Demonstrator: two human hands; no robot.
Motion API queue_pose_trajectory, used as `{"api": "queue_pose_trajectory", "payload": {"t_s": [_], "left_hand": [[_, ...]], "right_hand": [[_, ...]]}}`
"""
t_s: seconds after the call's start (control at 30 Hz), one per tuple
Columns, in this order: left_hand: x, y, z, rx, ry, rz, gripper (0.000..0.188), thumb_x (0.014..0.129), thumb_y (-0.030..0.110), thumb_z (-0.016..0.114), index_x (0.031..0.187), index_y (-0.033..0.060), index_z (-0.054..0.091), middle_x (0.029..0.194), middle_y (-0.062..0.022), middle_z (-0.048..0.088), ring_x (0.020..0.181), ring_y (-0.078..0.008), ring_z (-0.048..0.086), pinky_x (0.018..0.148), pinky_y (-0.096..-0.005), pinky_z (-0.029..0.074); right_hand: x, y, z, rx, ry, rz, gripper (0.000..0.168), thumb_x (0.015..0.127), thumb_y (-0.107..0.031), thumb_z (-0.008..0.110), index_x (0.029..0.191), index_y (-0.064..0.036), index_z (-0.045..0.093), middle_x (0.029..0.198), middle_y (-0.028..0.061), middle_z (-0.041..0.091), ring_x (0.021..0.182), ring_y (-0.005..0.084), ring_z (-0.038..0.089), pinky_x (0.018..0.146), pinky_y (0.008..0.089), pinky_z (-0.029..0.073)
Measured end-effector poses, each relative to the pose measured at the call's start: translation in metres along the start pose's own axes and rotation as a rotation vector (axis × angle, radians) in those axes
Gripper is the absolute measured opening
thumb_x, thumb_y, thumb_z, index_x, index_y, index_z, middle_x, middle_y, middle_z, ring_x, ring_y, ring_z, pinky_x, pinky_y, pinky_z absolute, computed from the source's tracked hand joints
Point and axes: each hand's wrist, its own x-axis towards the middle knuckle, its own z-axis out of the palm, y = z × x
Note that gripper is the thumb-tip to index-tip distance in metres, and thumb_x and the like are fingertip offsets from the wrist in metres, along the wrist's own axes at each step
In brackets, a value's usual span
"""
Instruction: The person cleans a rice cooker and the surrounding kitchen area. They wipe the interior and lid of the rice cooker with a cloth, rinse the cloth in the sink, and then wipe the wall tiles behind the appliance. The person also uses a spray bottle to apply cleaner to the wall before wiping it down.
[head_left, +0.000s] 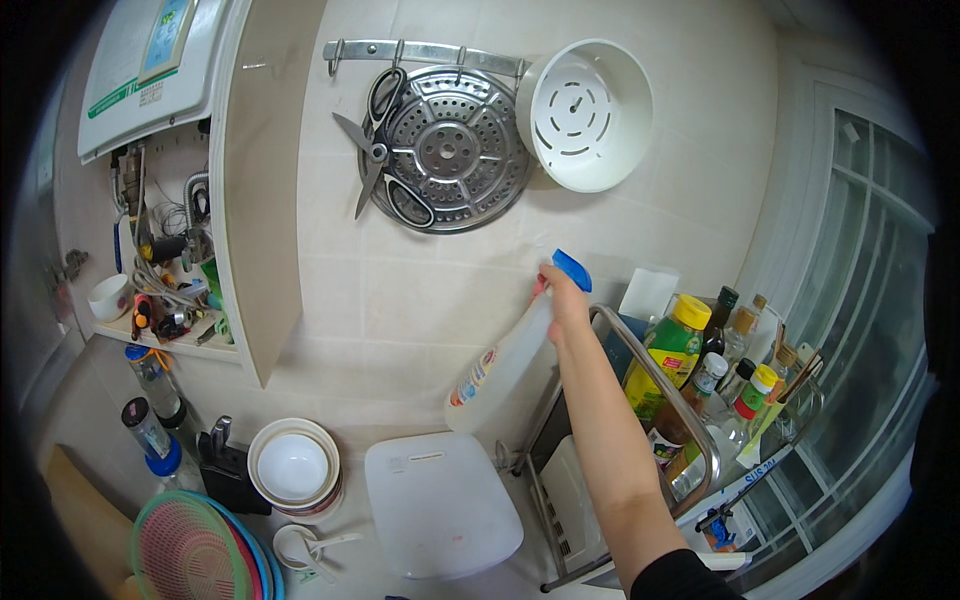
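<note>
My right hand (565, 300) grips the neck of a translucent spray bottle (499, 367), just under its blue trigger head (572, 271). The bottle is tilted, its base pointing down and to the left, in front of the tiled wall (420, 300). Part of a red trigger shows by the fingers. Below the bottle's base, a pale plastic cutting board (444, 506) lies on the counter. Just right of my forearm stands a metal rack (709, 442). My left hand is out of view.
Scissors (379, 152), a steel steamer plate (465, 180) and a white strainer basket (622, 142) hang from a hook rail (435, 52). Several sauce bottles (667, 360) crowd the rack. Stacked bowls (294, 466), spoons (300, 547), a knife block (234, 472) and colanders (187, 547) stand at left, below a cabinet (262, 225).
</note>
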Motion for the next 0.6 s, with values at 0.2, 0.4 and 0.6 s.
{"api": "queue_pose_trajectory", "payload": {"t_s": [0.2,0.4,0.6], "left_hand": [[0.007,-0.004,0.005,0.006,0.009,-0.004,0.071,0.068,0.042,0.066,0.130,0.0191,0.041,0.136,-0.0054,0.032,0.127,-0.0338,0.025,0.097,-0.0536,0.030],[0.007,-0.008,0.015,0.006,0.126,0.008,0.069,0.067,0.039,0.067,0.128,0.0184,0.044,0.133,-0.0062,0.037,0.122,-0.0336,0.032,0.094,-0.0505,0.035],[0.017,-0.027,0.005,-0.326,0.315,0.066,0.059,0.068,0.029,0.065,0.120,0.0070,0.050,0.114,-0.0180,0.052,0.105,-0.0385,0.047,0.092,-0.0482,0.038]], "right_hand": [[-0.010,0.008,0.016,-0.095,-0.055,0.052,0.012,0.076,-0.017,0.064,0.072,-0.009,0.056,0.068,0.0045,0.057,0.058,0.0157,0.053,0.054,0.0301,0.045],[-0.010,0.009,0.023,0.014,-0.022,0.006,0.014,0.076,-0.017,0.065,0.072,-0.008,0.055,0.066,0.0048,0.055,0.057,0.0166,0.052,0.055,0.0305,0.045],[-0.005,0.007,0.021,-0.020,0.024,-0.055,0.014,0.077,-0.018,0.065,0.073,-0.007,0.056,0.068,0.0061,0.057,0.053,0.0173,0.052,0.051,0.0314,0.045]]}}
